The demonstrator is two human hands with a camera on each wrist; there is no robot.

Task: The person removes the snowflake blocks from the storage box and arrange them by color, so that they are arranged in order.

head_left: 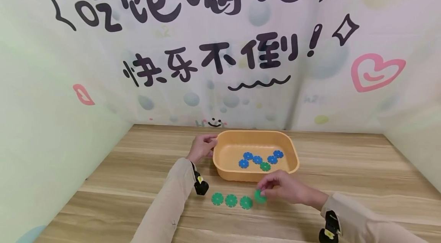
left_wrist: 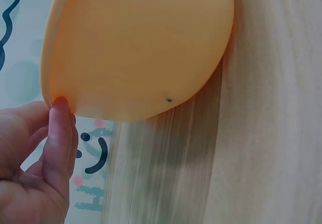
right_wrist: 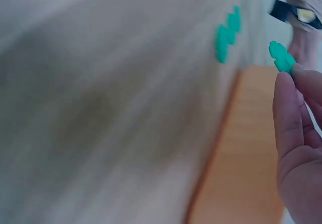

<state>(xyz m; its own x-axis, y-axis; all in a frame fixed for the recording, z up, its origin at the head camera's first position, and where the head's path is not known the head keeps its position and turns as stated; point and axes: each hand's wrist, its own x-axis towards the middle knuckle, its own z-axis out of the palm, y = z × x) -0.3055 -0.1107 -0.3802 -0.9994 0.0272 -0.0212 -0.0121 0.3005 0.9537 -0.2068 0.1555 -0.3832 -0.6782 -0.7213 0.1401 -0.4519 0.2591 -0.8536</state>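
Your fingers of the right hand pinch a green disc with a toothed edge, a little right of the centre in the lower part of the head view; in the right wrist view the same disc stands out above your fingertips at the upper right of the frame, and it looks lifted and tilted, not flat on the wood. Just left of it in the head view, three more green discs lie flat in a row on the wooden table, close beside each other; whether they touch one another, I cannot tell. Your left hand is at the centre of the head view, at the left end of the orange tray. In the left wrist view the thumb presses against the rim of the tray at the lower left of the frame, and the other fingers are curled behind the rim, so this hand grips the tray. Inside the tray, four blue discs and one green disc lie near together on the bottom. Behind the table, in the upper half of the head view, hangs a pale backdrop with large black characters and a pink heart.
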